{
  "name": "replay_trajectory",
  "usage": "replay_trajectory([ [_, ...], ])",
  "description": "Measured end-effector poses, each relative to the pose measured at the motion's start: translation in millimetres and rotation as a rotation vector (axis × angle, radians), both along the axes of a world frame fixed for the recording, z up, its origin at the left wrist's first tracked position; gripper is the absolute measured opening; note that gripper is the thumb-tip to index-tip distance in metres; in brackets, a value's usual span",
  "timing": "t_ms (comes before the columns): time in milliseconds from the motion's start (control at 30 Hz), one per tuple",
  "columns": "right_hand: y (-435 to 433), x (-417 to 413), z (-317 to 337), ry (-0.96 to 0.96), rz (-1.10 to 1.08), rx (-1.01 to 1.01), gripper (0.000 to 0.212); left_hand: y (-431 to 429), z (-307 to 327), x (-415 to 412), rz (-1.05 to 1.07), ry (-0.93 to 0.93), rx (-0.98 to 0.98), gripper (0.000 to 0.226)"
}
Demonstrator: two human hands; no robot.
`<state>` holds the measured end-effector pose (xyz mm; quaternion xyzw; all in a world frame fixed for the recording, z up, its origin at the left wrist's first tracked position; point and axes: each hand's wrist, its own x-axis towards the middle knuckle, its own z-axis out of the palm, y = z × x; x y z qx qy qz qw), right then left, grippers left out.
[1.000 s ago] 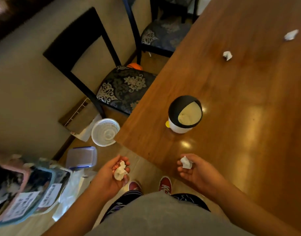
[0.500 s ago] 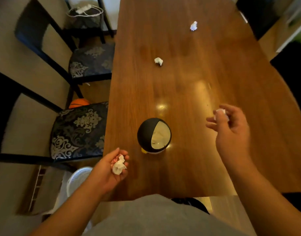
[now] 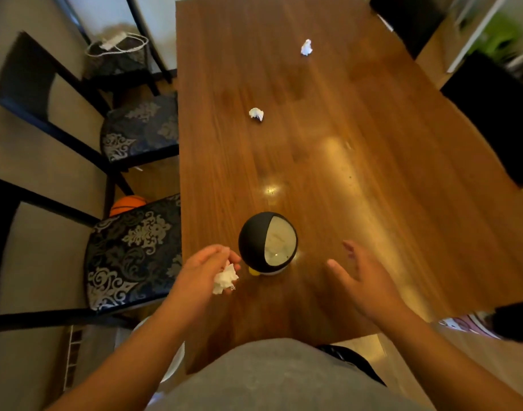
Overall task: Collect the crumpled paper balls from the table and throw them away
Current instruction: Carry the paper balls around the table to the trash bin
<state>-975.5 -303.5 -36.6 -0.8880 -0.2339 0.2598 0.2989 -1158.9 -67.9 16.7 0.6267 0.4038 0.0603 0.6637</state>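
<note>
The left hand (image 3: 205,268) curls its fingers round a crumpled white paper wad (image 3: 224,279), held just over the table's near left edge and just left of the bin (image 3: 268,243). Whether that wad is one ball or more pressed together cannot be told. Two more paper balls lie on the table (image 3: 373,149): the mid ball (image 3: 256,114) sits left of centre, and the far ball (image 3: 306,48) lies beyond it toward the far end, well apart from each other and from the bin. One bin stands near the table's near end, a small round thing with a black domed top, a pale swing flap facing up, a white base and a yellow spot at its lower left. The right hand (image 3: 364,280) is spread wide and holds nothing, palm turned inward toward the bin, fingers pointing up the table, hovering just right of it. The table is long, glossy brown wood with bright glare patches. Two dark-framed chairs stand along its left side, the near chair (image 3: 130,250) and the far chair (image 3: 138,129), both with patterned dark seats. An orange ball (image 3: 127,203) shows on the floor between them. Both forearms reach forward from a grey shirt (image 3: 284,378) at the bottom of the view.
</note>
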Motion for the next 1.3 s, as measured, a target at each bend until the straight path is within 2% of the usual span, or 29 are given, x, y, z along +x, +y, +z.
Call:
replay_trajectory([
  [100, -29, 0, -13, 0.119, -0.013, -0.064, 0.077, -13, 28, 39, -0.189, -0.079, 0.303, 0.025],
  [233, -53, -10, -33, 0.216, -0.020, -0.094, 0.052, -30, 57, 93, -0.208, -0.207, 0.485, 0.023],
  [267, -57, -12, -37, 0.241, -0.008, -0.099, 0.047, -33, 60, 102, -0.231, -0.238, 0.586, 0.022],
  [333, -63, -15, -44, 0.277, 0.024, -0.108, 0.039, -34, 56, 114, -0.411, -0.244, 0.946, 0.022],
  [400, -67, -15, -46, 0.283, 0.071, -0.120, 0.032, -30, 40, 119, -0.763, -0.058, 1.317, 0.026],
  [467, -70, -14, -47, 0.275, 0.109, -0.123, 0.030, -21, 20, 118, -1.059, 0.250, 1.479, 0.034],
  [500, -72, -12, -47, 0.267, 0.114, -0.114, 0.030, -17, 14, 117, -1.134, 0.345, 1.485, 0.039],
  [567, -74, -7, -44, 0.254, 0.105, -0.081, 0.028, -12, 6, 114, -1.140, 0.348, 1.480, 0.045],
  [667, -76, 1, -41, 0.258, 0.096, -0.050, 0.030, -10, 5, 113, -1.026, 0.244, 1.475, 0.047],
  [800, -74, 4, -42, 0.268, 0.109, -0.066, 0.034, -11, 12, 104, -0.846, 0.125, 1.327, 0.046],
  [1000, -70, -11, -44, 0.274, 0.122, -0.084, 0.033, -15, 20, 69, -0.581, -0.004, 1.249, 0.033],
  [1067, -72, -21, -43, 0.285, 0.113, -0.096, 0.030, -22, 11, 46, -0.607, -0.015, 1.175, 0.030],
  [1200, -83, -54, -45, 0.303, 0.052, -0.142, 0.016, -43, -30, -5, -0.870, 0.158, 0.742, 0.029],
  [1300, -95, -82, -55, 0.332, -0.062, -0.166, 0.011, -56, -77, -31, -1.058, 0.235, 0.491, 0.020],
])
